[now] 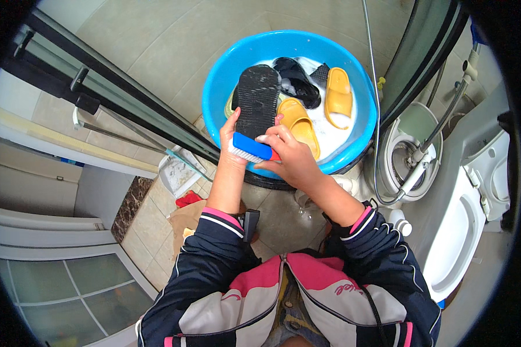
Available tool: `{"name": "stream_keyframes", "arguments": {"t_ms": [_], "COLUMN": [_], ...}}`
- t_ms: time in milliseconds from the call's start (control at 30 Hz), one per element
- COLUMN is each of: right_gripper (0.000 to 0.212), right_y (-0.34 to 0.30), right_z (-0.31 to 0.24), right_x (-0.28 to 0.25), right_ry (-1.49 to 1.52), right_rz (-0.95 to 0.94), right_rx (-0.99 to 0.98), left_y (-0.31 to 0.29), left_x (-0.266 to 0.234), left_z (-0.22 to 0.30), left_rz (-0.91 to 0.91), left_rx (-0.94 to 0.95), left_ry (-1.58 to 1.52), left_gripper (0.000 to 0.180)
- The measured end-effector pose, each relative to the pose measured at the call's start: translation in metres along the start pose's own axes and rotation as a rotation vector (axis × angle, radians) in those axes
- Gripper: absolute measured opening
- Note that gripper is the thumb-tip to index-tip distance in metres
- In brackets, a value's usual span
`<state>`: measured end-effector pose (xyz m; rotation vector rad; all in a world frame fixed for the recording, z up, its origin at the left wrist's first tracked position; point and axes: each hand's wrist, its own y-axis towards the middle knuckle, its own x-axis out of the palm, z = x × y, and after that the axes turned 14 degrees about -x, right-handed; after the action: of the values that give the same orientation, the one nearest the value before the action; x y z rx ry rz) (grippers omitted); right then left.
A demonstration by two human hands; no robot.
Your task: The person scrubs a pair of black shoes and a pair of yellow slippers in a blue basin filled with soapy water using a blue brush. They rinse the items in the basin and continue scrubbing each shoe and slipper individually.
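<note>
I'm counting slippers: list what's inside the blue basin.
Two yellow slippers, black footwear, white suds and a partly hidden greenish item; the held black slipper and suds hide anything beneath.

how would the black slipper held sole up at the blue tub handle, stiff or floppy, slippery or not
The black slipper is probably fairly stiff, as its sole shows no sag. It may be slippery, since white suds lie in the blue tub beneath it. Its ridged sole might offer some purchase.
</note>
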<state>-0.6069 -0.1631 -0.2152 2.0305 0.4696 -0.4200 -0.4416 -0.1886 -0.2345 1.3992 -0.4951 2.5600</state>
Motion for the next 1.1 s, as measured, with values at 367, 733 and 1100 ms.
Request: {"name": "stream_keyframes", "arguments": {"t_ms": [367, 733, 1100], "right_gripper": [0.031, 0.033, 0.032], "right_y": [-0.009, -0.006, 0.006], "right_z": [0.021, 0.115, 0.098], "right_x": [-0.005, -0.036, -0.031], "right_ry": [-0.327, -0.761, -0.776], "right_rz": [0.046, 0.090, 0.084], "right_rx": [0.180, 0.653, 0.537], "left_y": [0.001, -0.012, -0.024], "left_x": [-0.014, -0.011, -0.026], "left_z": [-0.002, -0.026, -0.022], "left_rz": [0.046, -0.095, -0.102], "left_rx": [-0.057, -0.333, -0.365], "left_ry": [-0.030, 0.049, 0.209], "left_gripper": [0.051, 0.045, 0.056]}}
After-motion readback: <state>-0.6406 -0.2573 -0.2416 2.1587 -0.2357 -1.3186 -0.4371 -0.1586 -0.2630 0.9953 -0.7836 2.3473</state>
